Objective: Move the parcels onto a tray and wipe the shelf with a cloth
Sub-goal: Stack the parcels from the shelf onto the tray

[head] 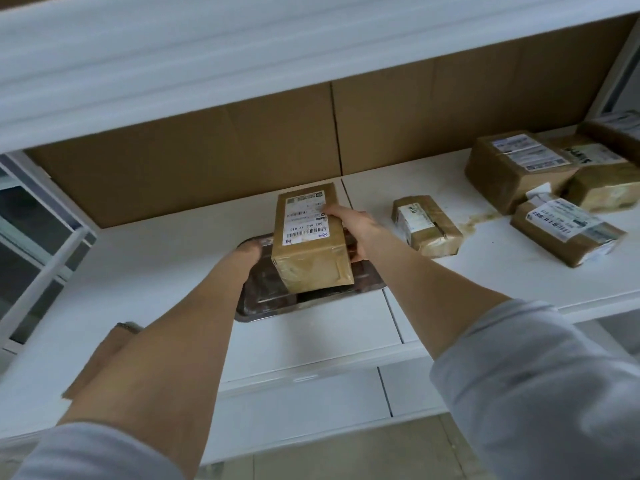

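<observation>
At the far left a white frame post (41,271) slants beside the shelf (149,271). A flat brown piece (100,358) lies at the shelf's front edge, partly under the left forearm (166,341); whether it is cloth or card cannot be told. Bare white board runs from that piece to the tray (266,306), which sits near the front edge at the middle. A parcel (308,244), label up, is tilted over the tray with its near end low above the tray floor. The left hand (247,252) is at the tray's far left corner, against the parcel's left side; it is blurred, so whether it grasps anything cannot be told. The right hand (353,233) grasps the parcel's right side, thumb on the label. The upper shelf (242,64) hangs close overhead and a cardboard back wall (207,161) closes the rear. Right of the tray a small parcel (427,225) stands apart on open board, with a brownish stain (481,220) just beyond it, then a cluster of parcels (519,168) crowding the far right
</observation>
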`<state>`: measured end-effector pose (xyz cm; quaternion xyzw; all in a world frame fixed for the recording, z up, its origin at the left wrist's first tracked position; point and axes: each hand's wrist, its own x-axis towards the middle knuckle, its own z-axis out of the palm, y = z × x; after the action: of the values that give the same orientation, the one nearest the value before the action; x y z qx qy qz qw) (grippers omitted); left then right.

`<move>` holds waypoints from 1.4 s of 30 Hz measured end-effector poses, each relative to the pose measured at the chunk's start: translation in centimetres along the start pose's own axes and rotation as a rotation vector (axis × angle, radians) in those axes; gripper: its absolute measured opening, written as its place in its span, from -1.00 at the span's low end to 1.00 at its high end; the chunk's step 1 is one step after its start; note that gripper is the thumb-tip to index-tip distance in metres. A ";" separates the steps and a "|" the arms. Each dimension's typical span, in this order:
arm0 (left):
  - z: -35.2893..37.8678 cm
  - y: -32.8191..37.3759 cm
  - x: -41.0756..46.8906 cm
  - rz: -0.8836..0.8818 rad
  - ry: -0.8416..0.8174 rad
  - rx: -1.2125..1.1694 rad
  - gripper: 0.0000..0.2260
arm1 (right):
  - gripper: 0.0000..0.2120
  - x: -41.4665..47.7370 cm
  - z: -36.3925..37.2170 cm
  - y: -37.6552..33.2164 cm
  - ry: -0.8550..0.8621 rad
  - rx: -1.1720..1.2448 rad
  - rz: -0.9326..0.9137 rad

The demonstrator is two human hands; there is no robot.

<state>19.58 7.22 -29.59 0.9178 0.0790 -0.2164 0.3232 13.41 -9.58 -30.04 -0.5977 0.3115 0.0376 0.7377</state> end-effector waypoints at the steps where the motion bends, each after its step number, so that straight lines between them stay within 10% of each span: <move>1: 0.2 0.0 0.2 -0.005 -0.002 -0.008 -0.64 | -0.52 0.0 -0.2 0.0 0.005 0.003 0.000; 27: -2.1 1.4 1.6 0.057 0.079 -0.308 -0.54 | -0.41 1.3 4.2 1.1 -0.118 0.023 0.069; 33: -1.9 1.7 2.0 0.082 0.133 -0.216 -0.78 | -0.78 1.3 3.7 0.9 -0.121 0.008 0.044; 42: -1.4 3.2 1.2 0.163 0.185 0.014 -0.74 | -0.56 0.8 3.3 0.2 -0.034 -0.086 -0.023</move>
<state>22.07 5.65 -27.35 0.9394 0.0323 -0.1046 0.3248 15.32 -6.75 -30.31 -0.6318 0.2898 0.0526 0.7170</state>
